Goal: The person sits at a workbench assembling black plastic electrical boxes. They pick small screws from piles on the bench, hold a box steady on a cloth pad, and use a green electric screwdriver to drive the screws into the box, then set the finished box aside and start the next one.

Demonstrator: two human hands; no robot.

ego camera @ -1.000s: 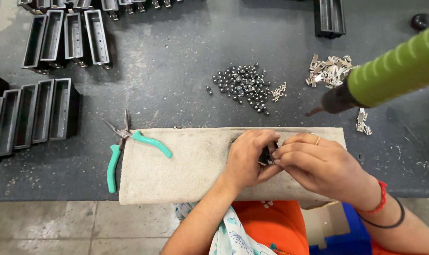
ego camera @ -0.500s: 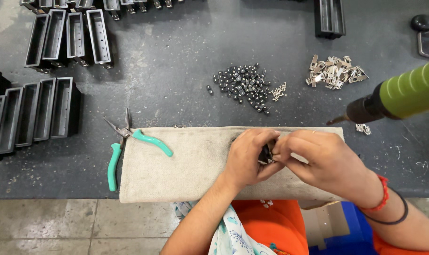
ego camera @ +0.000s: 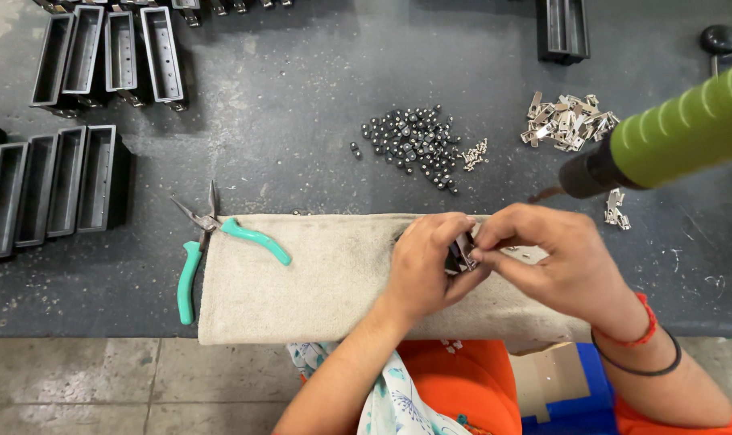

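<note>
Here, both hands, left hand point(ego camera: 425, 262) and right hand point(ego camera: 553, 259), pinching small dark metal part point(ego camera: 461, 256), black trays point(ego camera: 108, 52) empty.

Towel point(ego camera: 318, 282) at worktop point(ego camera: 301, 121) front edge; pliers point(ego camera: 213, 242) at its left end; bead pile point(ego camera: 414, 145) behind; metal clips point(ego camera: 567, 121) right of beads; trays point(ego camera: 52, 189) far left.

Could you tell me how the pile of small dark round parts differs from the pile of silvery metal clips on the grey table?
The pile of small dark round parts is near black; the pile of silvery metal clips is pale and shiny. The dark parts are bead-like and spread out loosely; the clips are flat, angular and heaped. Both lie loose on the grey table, beyond the beige cloth.
</note>
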